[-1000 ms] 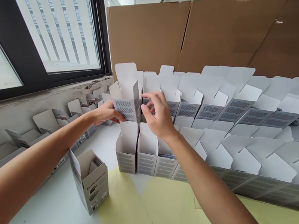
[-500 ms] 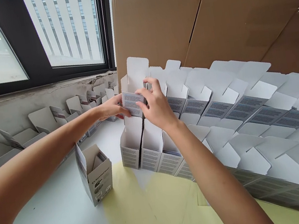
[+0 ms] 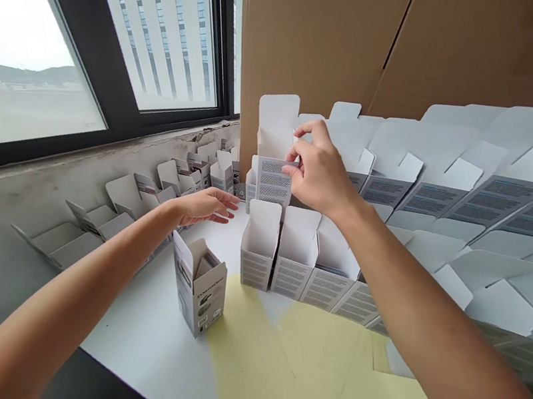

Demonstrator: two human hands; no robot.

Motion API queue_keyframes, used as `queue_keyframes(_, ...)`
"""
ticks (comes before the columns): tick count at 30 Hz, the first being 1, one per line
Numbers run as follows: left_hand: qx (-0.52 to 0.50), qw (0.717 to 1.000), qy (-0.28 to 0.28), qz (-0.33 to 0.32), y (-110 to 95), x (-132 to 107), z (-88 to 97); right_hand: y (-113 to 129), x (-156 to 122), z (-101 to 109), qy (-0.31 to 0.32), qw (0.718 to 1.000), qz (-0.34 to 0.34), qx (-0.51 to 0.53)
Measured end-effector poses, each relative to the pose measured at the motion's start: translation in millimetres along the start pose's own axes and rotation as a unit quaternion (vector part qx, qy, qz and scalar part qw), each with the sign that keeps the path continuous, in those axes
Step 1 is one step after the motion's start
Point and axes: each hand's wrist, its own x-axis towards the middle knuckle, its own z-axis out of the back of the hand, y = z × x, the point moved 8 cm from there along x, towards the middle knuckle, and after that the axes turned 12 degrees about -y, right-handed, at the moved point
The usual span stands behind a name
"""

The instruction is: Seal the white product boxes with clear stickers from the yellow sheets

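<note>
My left hand [image 3: 209,205] is open, fingers stretched out and apart, holding nothing, in the gap left of the box rows. My right hand [image 3: 317,168] bends over the top right edge of a small cardboard box [image 3: 271,182] at the left end of the back row. Its thumb and fingers close on that edge, though the fingertips are partly hidden. The box's white lid flap stands up behind. In front stand more open boxes [image 3: 260,241] with grey printed sides. A separate open box [image 3: 205,293], with something inside, stands upright at the left.
Several open boxes [image 3: 121,209] line the wall under the window at the left. A large brown cardboard sheet [image 3: 323,49] rises behind the rows. Yellow paper [image 3: 297,363] covers part of the white table [image 3: 154,352], whose edge runs along the lower left.
My left hand has let go of the back-row box and moved left, its fingers opening. My right hand stays at that box. The whole view has shifted, moving things rightward.
</note>
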Motion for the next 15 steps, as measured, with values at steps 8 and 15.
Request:
queue_keyframes(8,-0.131,0.901,-0.341,-0.234,11.4,-121.1,82.9,-1.2,1.9,3.6,-0.011,0.999,0.007,-0.04)
queue_keyframes(15,-0.061,0.623,-0.757,-0.187,164.1,-232.6,150.2,6.7,-3.8,-4.5,0.002,0.998,0.017,-0.053)
